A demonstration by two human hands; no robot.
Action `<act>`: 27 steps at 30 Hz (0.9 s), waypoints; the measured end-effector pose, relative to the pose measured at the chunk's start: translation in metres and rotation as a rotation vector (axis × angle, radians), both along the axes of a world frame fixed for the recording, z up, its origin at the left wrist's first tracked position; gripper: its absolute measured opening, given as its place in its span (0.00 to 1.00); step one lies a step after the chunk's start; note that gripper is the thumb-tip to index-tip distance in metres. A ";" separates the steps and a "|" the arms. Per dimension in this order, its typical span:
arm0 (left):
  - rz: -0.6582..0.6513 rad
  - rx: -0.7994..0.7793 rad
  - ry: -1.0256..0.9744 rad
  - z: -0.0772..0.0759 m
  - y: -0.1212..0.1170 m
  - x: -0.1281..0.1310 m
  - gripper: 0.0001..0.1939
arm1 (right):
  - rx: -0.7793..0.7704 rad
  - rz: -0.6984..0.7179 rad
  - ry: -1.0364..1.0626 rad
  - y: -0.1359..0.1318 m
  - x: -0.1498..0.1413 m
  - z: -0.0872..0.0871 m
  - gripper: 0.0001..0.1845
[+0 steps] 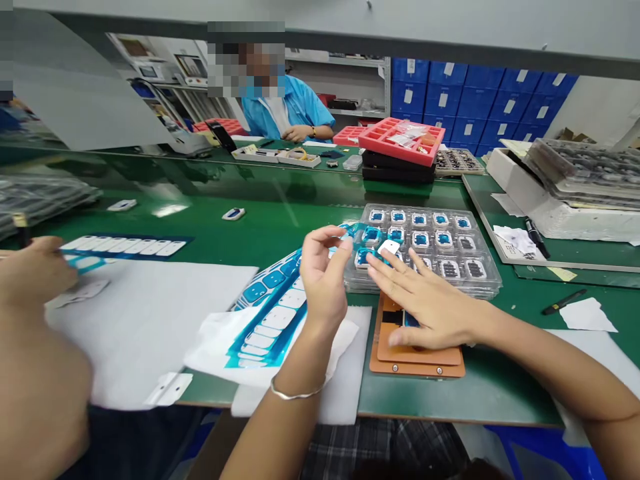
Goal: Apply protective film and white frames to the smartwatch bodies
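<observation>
My left hand [323, 280], a bracelet on its wrist, pinches the upper end of a blue film strip [273, 303] that carries rows of white stickers and trails down over a white sheet. My right hand [425, 303] lies over an orange jig [415, 357], thumb pressed on it and fingers stretched forward. A small white sticker [389, 248] sits at its index and middle fingertips, right next to my left thumb. Just behind both hands is a clear plastic tray [487, 283] of small parts, several of them with blue covers.
A co-worker's arm [35, 313] at the left handles another sticker strip [125, 245] over a white sheet [150, 313]. Another person in blue sits across the green table [280, 200]. At the back stands a red tray [400, 140] on black trays. Stacked trays, a marker [536, 237] and papers lie at right.
</observation>
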State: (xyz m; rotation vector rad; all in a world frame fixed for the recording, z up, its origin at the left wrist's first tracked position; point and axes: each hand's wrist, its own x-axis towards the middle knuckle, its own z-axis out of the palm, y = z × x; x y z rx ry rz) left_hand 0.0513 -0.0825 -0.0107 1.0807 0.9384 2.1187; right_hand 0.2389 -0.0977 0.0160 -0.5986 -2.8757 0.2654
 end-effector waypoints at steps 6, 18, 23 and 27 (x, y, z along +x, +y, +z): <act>0.019 -0.041 -0.063 0.006 0.001 -0.010 0.11 | -0.043 0.035 -0.048 -0.004 -0.008 -0.005 0.52; -0.029 -0.055 0.011 0.003 -0.002 -0.005 0.09 | -0.071 0.034 -0.036 -0.006 -0.013 -0.017 0.52; -0.047 -0.078 0.073 -0.007 0.002 0.000 0.09 | -0.099 0.019 -0.005 -0.006 -0.014 -0.024 0.52; -0.072 -0.061 0.150 -0.012 0.002 0.004 0.09 | -0.070 -0.007 0.166 -0.004 -0.001 -0.018 0.47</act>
